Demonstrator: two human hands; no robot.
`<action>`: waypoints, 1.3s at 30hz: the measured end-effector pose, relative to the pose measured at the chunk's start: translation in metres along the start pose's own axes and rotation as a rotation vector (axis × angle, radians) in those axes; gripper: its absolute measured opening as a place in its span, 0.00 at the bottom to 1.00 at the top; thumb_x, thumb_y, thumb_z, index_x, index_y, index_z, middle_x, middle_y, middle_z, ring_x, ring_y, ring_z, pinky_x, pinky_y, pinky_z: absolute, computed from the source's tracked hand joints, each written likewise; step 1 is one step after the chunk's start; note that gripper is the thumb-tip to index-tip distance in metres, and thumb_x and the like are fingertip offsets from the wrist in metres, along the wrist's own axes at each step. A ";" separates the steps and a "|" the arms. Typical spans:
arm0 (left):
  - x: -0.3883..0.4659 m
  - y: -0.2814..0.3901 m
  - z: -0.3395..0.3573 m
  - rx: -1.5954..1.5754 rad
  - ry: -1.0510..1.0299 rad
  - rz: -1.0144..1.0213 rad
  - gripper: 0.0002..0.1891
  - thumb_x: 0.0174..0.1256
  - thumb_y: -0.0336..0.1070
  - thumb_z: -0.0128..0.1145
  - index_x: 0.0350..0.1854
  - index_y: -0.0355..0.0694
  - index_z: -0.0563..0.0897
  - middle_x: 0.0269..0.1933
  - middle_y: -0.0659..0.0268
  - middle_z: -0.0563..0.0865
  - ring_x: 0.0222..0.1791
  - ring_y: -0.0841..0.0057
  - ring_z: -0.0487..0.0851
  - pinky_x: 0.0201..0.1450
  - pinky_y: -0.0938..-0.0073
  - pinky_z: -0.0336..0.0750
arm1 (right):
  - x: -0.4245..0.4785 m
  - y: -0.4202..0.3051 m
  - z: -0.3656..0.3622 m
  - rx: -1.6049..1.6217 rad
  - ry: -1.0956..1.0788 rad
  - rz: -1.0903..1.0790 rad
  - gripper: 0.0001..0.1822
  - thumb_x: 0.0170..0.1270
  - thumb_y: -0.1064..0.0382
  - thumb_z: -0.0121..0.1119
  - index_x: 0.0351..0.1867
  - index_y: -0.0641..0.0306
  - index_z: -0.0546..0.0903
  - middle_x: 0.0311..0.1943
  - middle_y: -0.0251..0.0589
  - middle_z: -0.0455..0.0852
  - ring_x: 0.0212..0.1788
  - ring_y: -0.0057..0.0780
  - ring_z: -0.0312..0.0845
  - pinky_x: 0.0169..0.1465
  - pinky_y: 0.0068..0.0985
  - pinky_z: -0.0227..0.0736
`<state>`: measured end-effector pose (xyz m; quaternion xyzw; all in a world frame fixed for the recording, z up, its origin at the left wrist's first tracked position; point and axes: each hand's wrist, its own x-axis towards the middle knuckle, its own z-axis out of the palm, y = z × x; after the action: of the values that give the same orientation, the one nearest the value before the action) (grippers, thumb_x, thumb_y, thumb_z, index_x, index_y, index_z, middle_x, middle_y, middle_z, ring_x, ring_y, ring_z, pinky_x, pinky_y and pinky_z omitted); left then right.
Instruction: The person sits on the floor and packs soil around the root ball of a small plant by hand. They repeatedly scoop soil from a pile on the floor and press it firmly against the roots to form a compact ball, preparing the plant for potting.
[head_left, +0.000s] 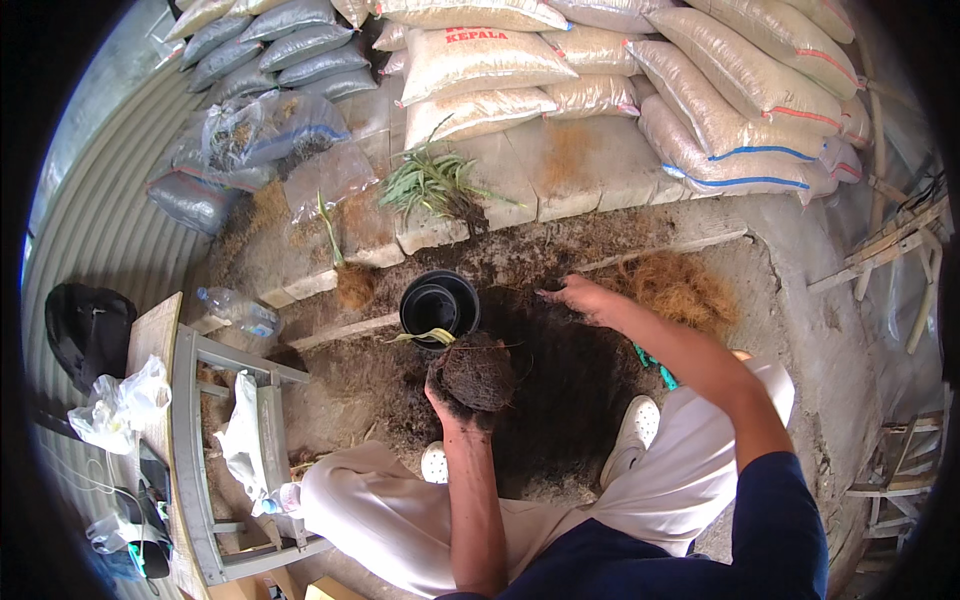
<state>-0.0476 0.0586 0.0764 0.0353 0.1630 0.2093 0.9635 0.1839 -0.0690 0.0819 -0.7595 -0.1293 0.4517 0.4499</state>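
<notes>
In my left hand (457, 409) rests a dark root ball (480, 373), matted with fine roots, with a yellowish-green leaf (427, 337) sticking out to its left. Just beyond it stand two nested black plastic plant pots (465, 289), the smaller inside the larger. My right hand (585, 298) reaches over the far side of a spread of dark potting soil (559, 390); its fingers are soiled, and whether they hold anything is unclear. Brown coir fibre (686, 292) lies in a loose heap right of that hand. Under my right forearm a green object (660, 367) is partly hidden.
Cut leafy plants (431, 180) lie on the raised concrete ledge (517, 169), before stacked filled sacks (480, 67). A small plant with a coir-wrapped base (355, 287) is left of the pots. A plastic bottle (240, 311) and a wooden-topped metal table (184, 450) are at left.
</notes>
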 end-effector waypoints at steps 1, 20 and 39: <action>0.000 0.001 0.002 -0.005 -0.008 0.001 0.25 0.63 0.48 0.45 0.50 0.31 0.80 0.49 0.49 0.84 0.48 0.52 0.83 0.54 0.52 0.79 | -0.011 -0.012 -0.001 0.010 -0.008 -0.001 0.22 0.65 0.54 0.62 0.58 0.61 0.76 0.57 0.40 0.78 0.58 0.28 0.72 0.53 0.26 0.69; 0.005 -0.025 0.006 0.086 0.005 -0.063 0.22 0.64 0.45 0.44 0.49 0.33 0.81 0.47 0.50 0.85 0.47 0.53 0.83 0.53 0.52 0.79 | -0.053 -0.007 -0.065 -0.014 -0.021 0.001 0.29 0.69 0.47 0.54 0.67 0.55 0.70 0.71 0.39 0.65 0.73 0.35 0.56 0.69 0.45 0.53; 0.009 -0.043 0.003 0.151 0.055 -0.118 0.23 0.64 0.46 0.43 0.51 0.33 0.80 0.49 0.49 0.84 0.48 0.52 0.83 0.53 0.51 0.80 | -0.081 -0.025 -0.047 0.569 -0.061 0.019 0.13 0.65 0.68 0.51 0.48 0.62 0.81 0.43 0.40 0.87 0.39 0.25 0.85 0.39 0.26 0.84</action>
<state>-0.0219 0.0231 0.0709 0.0927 0.2064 0.1400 0.9640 0.1812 -0.1306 0.1570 -0.5902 -0.0037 0.4965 0.6365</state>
